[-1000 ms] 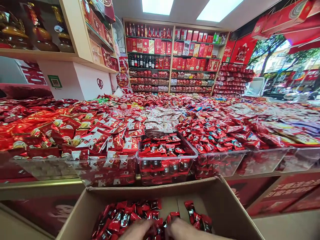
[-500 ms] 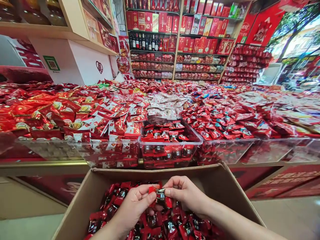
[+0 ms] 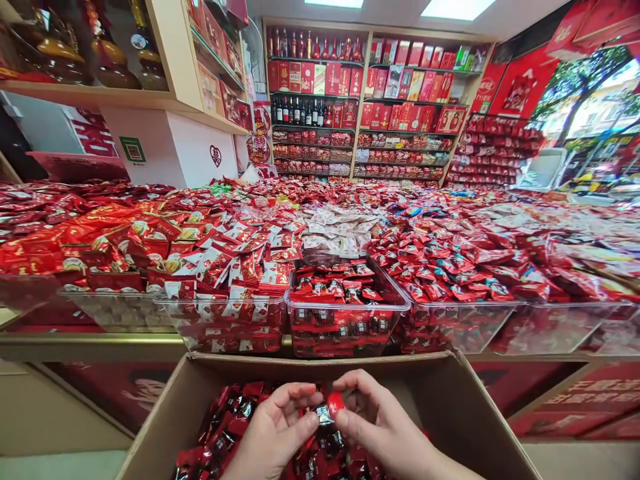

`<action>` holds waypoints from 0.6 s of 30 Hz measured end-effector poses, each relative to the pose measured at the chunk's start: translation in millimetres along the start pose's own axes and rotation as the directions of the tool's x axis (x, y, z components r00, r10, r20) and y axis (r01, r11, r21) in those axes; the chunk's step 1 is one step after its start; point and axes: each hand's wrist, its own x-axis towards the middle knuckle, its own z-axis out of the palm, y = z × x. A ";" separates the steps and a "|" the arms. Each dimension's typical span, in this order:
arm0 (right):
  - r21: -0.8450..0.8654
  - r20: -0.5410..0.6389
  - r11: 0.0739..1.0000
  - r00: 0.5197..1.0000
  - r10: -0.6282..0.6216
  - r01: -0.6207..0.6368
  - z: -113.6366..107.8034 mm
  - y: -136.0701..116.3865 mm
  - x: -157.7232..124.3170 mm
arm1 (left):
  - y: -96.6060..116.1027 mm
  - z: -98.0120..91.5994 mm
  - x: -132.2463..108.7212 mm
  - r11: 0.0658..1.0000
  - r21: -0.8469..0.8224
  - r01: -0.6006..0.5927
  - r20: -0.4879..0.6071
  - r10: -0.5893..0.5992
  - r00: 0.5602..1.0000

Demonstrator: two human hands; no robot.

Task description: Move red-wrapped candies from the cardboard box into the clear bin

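Note:
A small wrapped candy [image 3: 323,415], dark in the middle with a red twisted end, is held above the cardboard box [image 3: 430,387]. My right hand [image 3: 383,427] pinches its red end between thumb and curled fingers. At the candy's other end, the thumb of my left hand [image 3: 275,430] presses in, with the fingers bent over behind it. Below both hands lie many loose candies [image 3: 220,440] in the same red and dark wrappers. My hands hide part of this heap.
Just beyond the box stands a clear plastic bin [image 3: 345,333] of similar candies. Bins of red-and-white packets [image 3: 240,260] and red packets [image 3: 440,267] flank it along the counter. Shelves [image 3: 315,87] with boxes and bottles rise behind. A wooden cabinet [image 3: 120,100] juts out at upper left.
The view has tilted up, so counter and shelves sit lower in the picture. My hands have turned the candy, and its red end now shows at my right thumb.

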 end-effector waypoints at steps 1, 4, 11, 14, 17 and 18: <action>0.096 0.013 0.991 0.996 0.089 -0.090 1.4 -0.2 0.3 | 2.4 2.4 -0.2 0.997 0.041 -0.058 -0.004 0.058 0.998; 0.219 0.069 0.956 0.981 0.182 -0.193 2.8 -3.3 2.2 | 10.1 8.4 -1.9 0.988 0.109 -0.113 0.030 0.111 0.993; 0.101 0.020 0.989 0.995 0.102 -0.104 -0.9 -18.8 -0.2 | 16.7 5.9 -7.1 0.986 0.115 -0.116 0.072 0.109 0.991; -0.161 -0.067 0.981 0.990 -0.121 0.109 -16.9 -43.1 -0.8 | 14.3 1.5 -5.7 0.983 0.132 -0.129 0.097 0.117 0.988; -0.493 -0.192 0.799 0.852 -0.486 0.345 -45.5 -83.5 8.1 | 7.9 -2.4 -2.1 0.977 0.178 -0.113 0.110 0.094 0.990; -0.597 -0.190 0.704 0.784 -0.590 0.385 -55.5 -97.2 14.0 | 5.0 -3.1 -0.9 0.978 0.180 -0.109 0.110 0.090 0.990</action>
